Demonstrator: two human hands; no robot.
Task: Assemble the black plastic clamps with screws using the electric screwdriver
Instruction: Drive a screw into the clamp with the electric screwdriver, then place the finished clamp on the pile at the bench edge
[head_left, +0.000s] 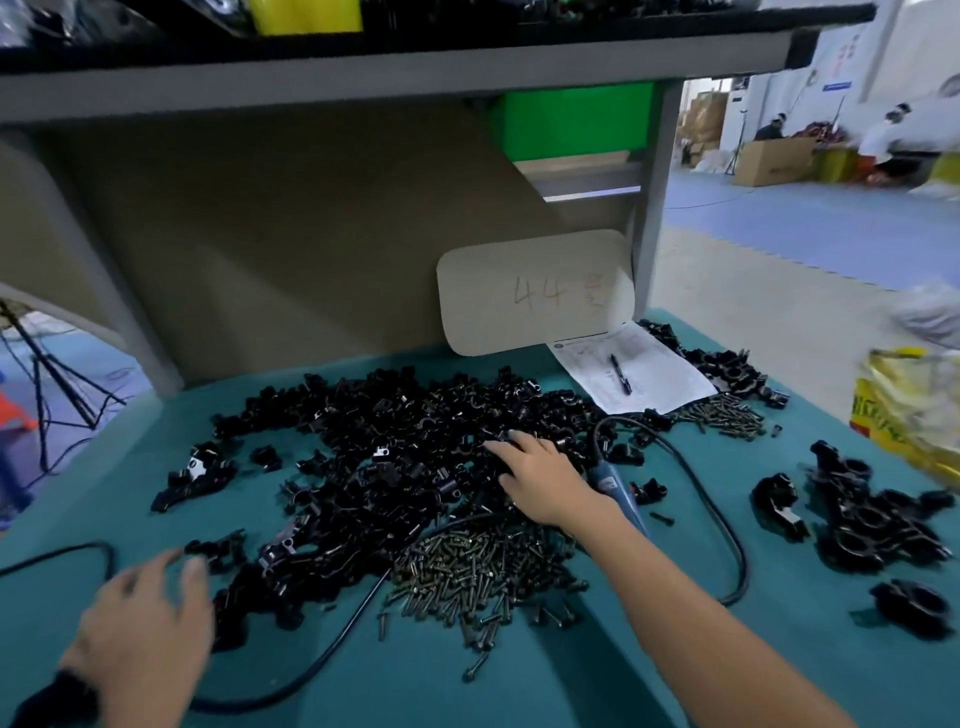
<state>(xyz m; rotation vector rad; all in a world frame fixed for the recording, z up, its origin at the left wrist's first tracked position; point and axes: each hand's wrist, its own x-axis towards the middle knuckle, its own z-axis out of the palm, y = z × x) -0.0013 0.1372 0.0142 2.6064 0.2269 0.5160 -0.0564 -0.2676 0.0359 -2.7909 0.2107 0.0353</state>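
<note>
A wide heap of black plastic clamp parts (395, 441) covers the middle of the teal table (519, 675). A pile of dark screws (478, 566) lies in front of it. My right hand (540, 480) reaches into the heap, fingers spread flat on the parts. The blue electric screwdriver (615, 491) lies on the table just right of that hand, its black cable (727, 525) looping away. My left hand (150, 629) hovers low at the near left with fingers loosely spread, holding nothing. Assembled clamps (872, 525) sit at the right.
A paper sheet with a pen (621, 374) lies at the back right, under a cardboard card marked 44 (535, 293). More screws (727, 415) lie beside the sheet. A yellow bag (914, 410) stands at the right edge. A grey shelf (363, 78) overhangs the table.
</note>
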